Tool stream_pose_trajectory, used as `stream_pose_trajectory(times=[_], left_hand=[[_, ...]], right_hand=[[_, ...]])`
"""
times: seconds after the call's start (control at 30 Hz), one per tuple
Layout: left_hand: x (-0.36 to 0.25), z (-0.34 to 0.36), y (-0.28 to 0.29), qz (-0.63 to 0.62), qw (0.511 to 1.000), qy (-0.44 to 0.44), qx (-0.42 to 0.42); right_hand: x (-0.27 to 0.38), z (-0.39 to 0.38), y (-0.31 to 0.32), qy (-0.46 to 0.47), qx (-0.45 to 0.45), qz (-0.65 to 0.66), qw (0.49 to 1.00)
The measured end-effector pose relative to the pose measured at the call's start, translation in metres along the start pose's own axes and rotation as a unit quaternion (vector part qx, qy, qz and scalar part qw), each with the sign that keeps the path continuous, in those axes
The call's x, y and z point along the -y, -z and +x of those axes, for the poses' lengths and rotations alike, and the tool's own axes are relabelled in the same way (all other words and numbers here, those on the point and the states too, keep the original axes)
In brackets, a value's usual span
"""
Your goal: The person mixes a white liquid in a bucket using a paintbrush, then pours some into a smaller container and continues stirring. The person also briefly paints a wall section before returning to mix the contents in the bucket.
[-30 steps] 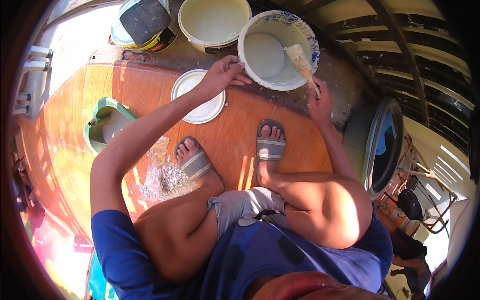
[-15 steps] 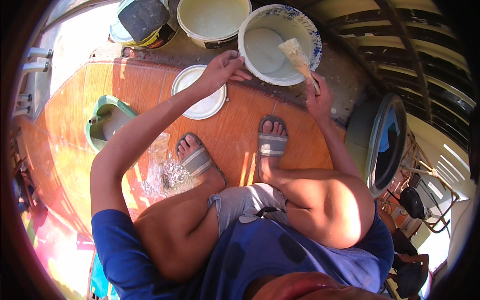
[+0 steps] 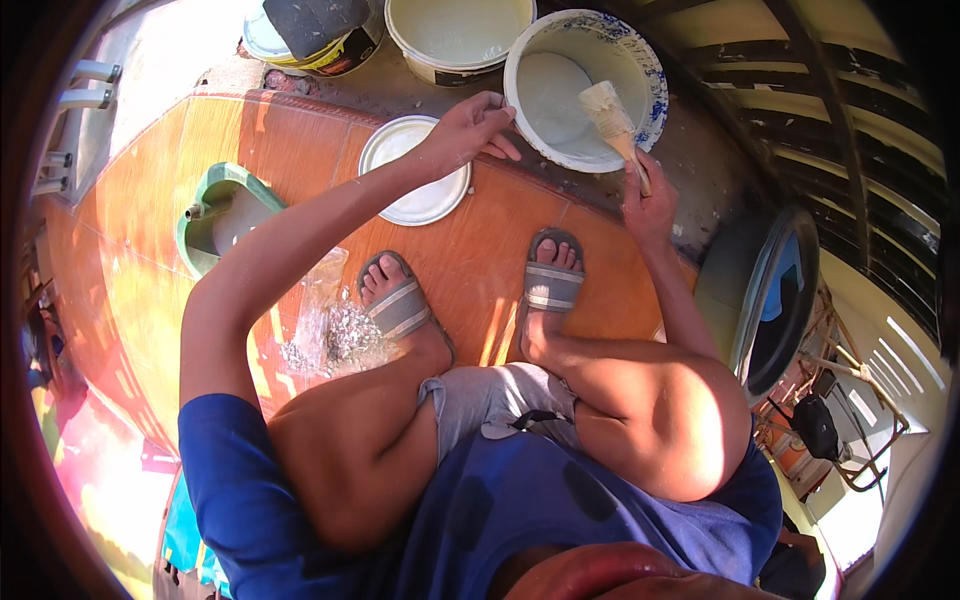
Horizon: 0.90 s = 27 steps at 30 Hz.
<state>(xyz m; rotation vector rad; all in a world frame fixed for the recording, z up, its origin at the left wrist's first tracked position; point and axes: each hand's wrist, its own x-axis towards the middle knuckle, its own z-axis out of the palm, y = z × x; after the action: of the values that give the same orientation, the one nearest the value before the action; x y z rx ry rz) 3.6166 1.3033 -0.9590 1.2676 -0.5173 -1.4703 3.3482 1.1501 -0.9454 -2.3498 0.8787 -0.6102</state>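
My right hand [image 3: 650, 200] is closed around the handle of a paintbrush [image 3: 612, 118], whose bristles are caked with pale paint. The brush head is over the mouth of a white bucket [image 3: 522, 128] with blue smears on its rim and whitish paint inside. At the bucket's left rim, my left hand [image 3: 478, 128] pinches the edge between thumb and forefinger, the other fingers loosely bent. Under my left forearm a round white lid [image 3: 428, 205] lies on the tiles, partly covered by the arm.
Left of the white bucket stand a pail of pale liquid [image 3: 462, 32] and a dark lidded pail [image 3: 340, 55]. A green plastic container [image 3: 190, 240] and a clear bag of flakes [image 3: 345, 335] rest on the orange tiles [image 3: 130, 270]. At right are a large tub [image 3: 725, 260] and slatted bars [image 3: 830, 110].
The surroundings have shifted slightly right in the view. Both hands keep nearly the same places at the bucket, the brush still over its mouth.
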Motion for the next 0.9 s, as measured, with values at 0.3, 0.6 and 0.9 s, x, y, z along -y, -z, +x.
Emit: stream_pose_trajectory(times=[0.3, 0.6, 0.9], left_hand=[[0.0028, 0.0025, 0.0011, 0.009, 1.000, 0.002, 0.006], [0.0044, 0.0026, 0.0014, 0.007, 1.000, 0.000, 0.007], [0.0014, 0.0019, 0.0005, 0.006, 1.000, 0.015, 0.010]], right_hand=[[-0.0034, -0.0016, -0.0014, 0.042, -0.004, -0.048, 0.998], [-0.0016, -0.0055, -0.0055, 0.043, -0.022, -0.048, 0.998], [0.0018, -0.0091, -0.0076, 0.025, -0.027, -0.029, 0.999]])
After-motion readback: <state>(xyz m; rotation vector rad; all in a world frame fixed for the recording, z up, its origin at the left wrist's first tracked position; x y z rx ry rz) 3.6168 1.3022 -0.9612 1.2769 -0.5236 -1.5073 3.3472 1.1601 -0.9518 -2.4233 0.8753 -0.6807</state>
